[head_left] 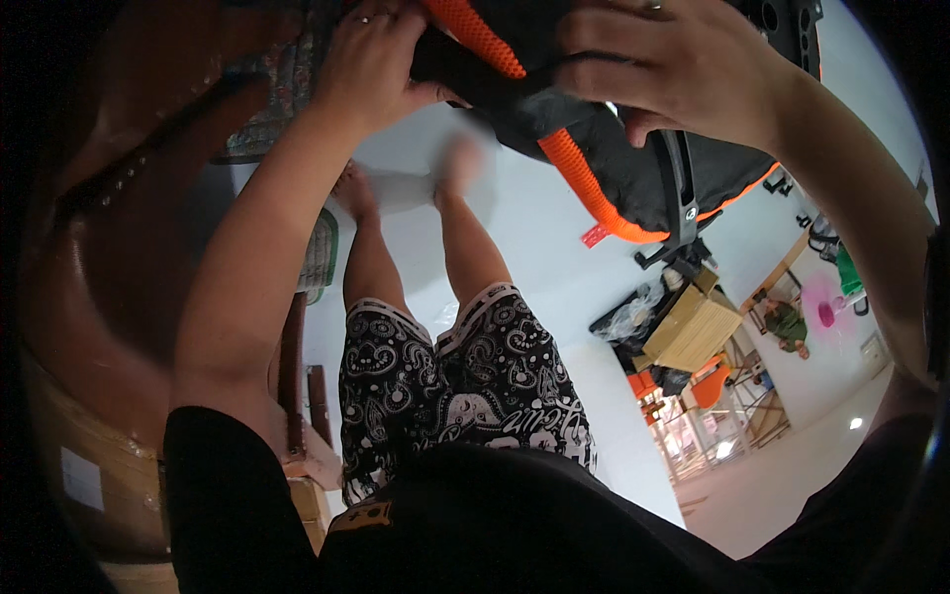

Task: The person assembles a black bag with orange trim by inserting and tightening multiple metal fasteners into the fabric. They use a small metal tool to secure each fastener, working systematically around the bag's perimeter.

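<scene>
A black padded piece with orange mesh trim (579,178), looking like part of an office chair, fills the top of the view. A curved black plastic bracket (681,188) is fixed along its side, and a small red tag (594,236) hangs from its edge. My left hand (381,59) is closed at its left edge, thumb under the black fabric. Over the black fabric in the middle, my right hand (673,74) curls its fingers round a fold. The upper ends of both hands are cut off by the frame.
A brown glossy sofa-like surface (109,327) lies at left, above a cardboard box (109,495). Patterned mats (319,252) lie near my feet. On the right stand an open carton (693,327) and orange items (708,386). Another person (785,325) is farther off beside something pink.
</scene>
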The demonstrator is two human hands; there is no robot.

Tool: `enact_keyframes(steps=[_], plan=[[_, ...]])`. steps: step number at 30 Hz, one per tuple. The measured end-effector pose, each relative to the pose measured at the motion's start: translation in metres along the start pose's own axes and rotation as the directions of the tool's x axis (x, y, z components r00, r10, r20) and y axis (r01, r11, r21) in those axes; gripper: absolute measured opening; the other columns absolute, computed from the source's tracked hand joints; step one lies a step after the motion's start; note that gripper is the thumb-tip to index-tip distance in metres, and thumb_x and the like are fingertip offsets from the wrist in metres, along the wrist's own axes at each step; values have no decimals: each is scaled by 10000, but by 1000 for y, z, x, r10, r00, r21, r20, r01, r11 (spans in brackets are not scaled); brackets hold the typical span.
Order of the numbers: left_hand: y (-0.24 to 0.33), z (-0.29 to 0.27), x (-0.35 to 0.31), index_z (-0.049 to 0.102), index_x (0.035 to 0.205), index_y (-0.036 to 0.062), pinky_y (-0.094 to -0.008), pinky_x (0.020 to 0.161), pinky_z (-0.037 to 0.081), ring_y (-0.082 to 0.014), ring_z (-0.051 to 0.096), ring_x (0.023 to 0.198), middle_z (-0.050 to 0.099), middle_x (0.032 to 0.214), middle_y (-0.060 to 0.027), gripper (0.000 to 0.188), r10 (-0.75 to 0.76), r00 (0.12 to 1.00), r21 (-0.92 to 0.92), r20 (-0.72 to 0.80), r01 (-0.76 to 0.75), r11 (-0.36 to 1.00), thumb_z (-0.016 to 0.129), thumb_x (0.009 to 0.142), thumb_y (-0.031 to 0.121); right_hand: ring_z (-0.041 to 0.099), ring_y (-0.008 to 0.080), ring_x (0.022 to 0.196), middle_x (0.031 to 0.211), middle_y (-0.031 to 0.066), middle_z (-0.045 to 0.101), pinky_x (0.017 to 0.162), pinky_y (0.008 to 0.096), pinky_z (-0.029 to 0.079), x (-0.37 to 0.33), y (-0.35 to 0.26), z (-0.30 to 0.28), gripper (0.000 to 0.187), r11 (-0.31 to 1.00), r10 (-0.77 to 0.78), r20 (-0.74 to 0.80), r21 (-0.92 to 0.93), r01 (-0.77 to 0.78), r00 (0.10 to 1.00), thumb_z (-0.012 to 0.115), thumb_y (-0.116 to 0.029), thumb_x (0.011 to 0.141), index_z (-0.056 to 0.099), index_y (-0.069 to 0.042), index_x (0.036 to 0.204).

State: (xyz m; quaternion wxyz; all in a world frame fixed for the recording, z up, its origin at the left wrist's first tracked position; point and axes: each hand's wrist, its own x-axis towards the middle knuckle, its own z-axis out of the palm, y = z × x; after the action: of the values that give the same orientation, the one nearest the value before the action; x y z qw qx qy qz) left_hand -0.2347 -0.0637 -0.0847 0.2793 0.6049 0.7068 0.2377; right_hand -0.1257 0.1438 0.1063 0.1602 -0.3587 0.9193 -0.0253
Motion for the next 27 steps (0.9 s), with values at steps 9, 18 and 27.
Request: enact_keyframes(steps=[9, 18, 27], plan=[[-28, -27, -24, 327, 1435, 59, -509, 1041, 383, -432, 440, 1262, 399, 1429, -223, 1032, -25, 996, -88, -81, 17, 996, 867, 587, 292, 655, 224, 1012, 1095, 59, 669, 887, 378, 526, 21, 8, 29, 561, 923, 79, -141, 383, -19, 987, 676, -384, 675, 671, -109, 1164], [-34, -35, -29, 398, 1394, 79, -504, 1078, 355, -420, 414, 1287, 419, 1404, -207, 1010, -128, 992, -1, 15, 128, 992, 897, 538, 278, 643, 202, 971, 1121, 43, 645, 840, 371, 518, 38, 25, 26, 651, 881, -48, -63, 468, 72, 997, 718, -366, 552, 695, -75, 1134], [-30, -43, -30, 343, 1430, 96, -504, 1142, 288, -399, 337, 1364, 340, 1482, -183, 1079, -187, 973, 21, 135, 186, 982, 909, 538, 313, 668, 102, 702, 1086, 35, 662, 605, 251, 524, 49, 9, -7, 529, 918, -30, 150, 395, -32, 988, 821, -181, 607, 694, -51, 1103]])
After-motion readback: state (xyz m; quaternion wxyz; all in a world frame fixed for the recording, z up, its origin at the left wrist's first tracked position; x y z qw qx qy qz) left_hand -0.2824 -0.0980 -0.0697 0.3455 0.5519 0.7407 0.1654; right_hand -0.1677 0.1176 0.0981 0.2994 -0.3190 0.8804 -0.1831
